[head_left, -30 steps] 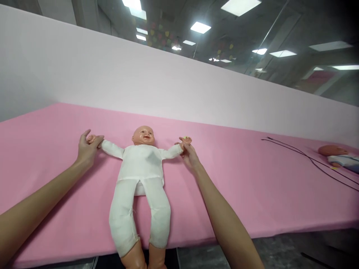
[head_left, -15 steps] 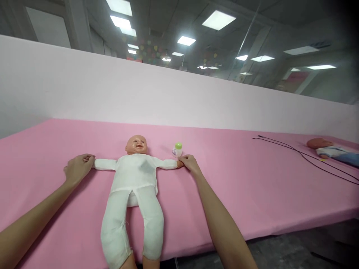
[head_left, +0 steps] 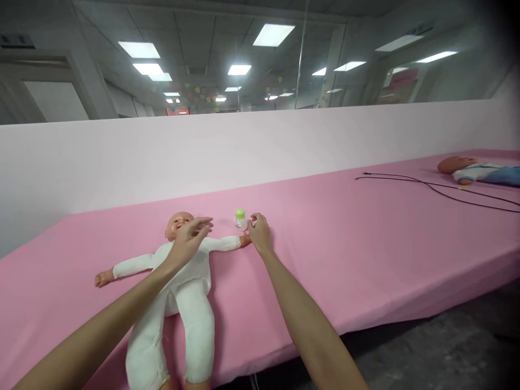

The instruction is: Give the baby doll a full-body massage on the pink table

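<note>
A baby doll (head_left: 190,295) in a white cloth suit lies on its back on the pink-covered table (head_left: 325,254), its plastic head (head_left: 177,226) at the far end. My left hand (head_left: 189,241) is over the doll's chest and neck, fingers apart, holding nothing. My right hand (head_left: 259,233) has curled fingers and rests just past the doll's plastic hand (head_left: 244,240). Beside those fingers stands a small baby bottle (head_left: 240,220) with a green cap, upright. I cannot tell whether my fingers touch it.
A second doll (head_left: 475,170) in a white and blue outfit lies at the far right of the table. A black cable (head_left: 439,189) runs across the table before it. A white wall (head_left: 203,162) backs the table, and a grey floor (head_left: 426,346) lies below the front edge.
Both hands have let go of the doll's hands. My left hand has moved inward over the chest, and my right has moved to the bottle. The view has rotated and tilted up.
</note>
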A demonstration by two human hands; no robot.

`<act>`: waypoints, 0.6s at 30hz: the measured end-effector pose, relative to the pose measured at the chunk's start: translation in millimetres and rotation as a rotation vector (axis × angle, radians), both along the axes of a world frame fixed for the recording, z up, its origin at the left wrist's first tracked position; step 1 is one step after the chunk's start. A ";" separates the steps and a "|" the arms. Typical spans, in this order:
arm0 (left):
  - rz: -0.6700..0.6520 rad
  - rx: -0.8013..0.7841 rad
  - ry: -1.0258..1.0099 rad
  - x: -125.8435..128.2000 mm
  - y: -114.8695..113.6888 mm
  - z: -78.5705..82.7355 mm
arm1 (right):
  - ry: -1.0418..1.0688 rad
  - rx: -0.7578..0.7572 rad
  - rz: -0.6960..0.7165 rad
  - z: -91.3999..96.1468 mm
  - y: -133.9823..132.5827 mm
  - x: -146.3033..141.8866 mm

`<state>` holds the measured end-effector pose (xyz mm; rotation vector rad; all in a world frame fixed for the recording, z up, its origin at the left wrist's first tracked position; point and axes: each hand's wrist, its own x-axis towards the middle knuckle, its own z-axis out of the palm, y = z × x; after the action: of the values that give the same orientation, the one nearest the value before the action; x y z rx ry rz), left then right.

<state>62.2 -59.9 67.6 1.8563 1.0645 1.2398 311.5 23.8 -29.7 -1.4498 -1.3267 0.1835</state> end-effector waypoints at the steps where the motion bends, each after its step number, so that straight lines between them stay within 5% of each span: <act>1: -0.046 -0.133 -0.063 17.6 7.7 2.2 | -0.008 0.008 0.018 -0.4 -0.2 -1.9; 6: -0.005 -0.677 -0.526 78.5 54.6 -11.1 | -0.158 0.122 0.103 4.6 -4.1 -8.6; 13: -0.039 -0.721 -0.611 104.8 100.0 -32.4 | -0.460 0.054 0.300 2.0 -0.7 -9.1; 18: -0.036 -0.709 -0.631 95.1 96.8 -31.9 | -0.426 0.096 0.254 6.6 -1.9 -15.5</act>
<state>157.3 36.9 35.7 0.8621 0.9285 1.1107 296.0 21.9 -23.1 -1.2768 -1.8421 -0.0284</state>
